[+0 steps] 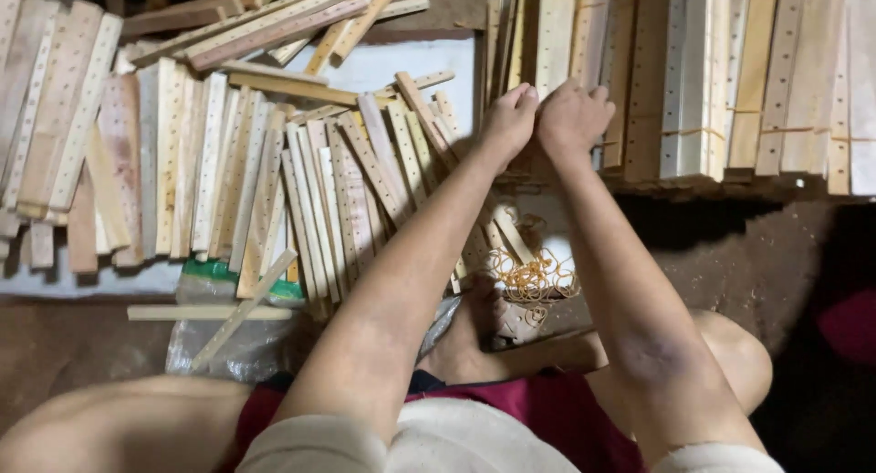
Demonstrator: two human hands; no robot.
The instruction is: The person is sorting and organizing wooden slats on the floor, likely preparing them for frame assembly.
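Observation:
Both my hands reach forward and meet at a bundle of perforated wooden slats (555, 35) standing in the stacked row ahead. My left hand (509, 119) has its fingers pinched together at the bundle's near end. My right hand (572, 117) is curled right beside it, touching the same bundle. What the fingers pinch is hidden; I cannot tell whether it is a rubber band or the slats. A heap of orange rubber bands (532, 275) lies below my forearms.
Loose perforated slats (237, 176) are spread over a white sheet (73, 281) at the left. Banded slat bundles (730, 81) fill the right back. A clear plastic bag (228, 345) lies near my knee. Brown floor (721, 254) lies at right.

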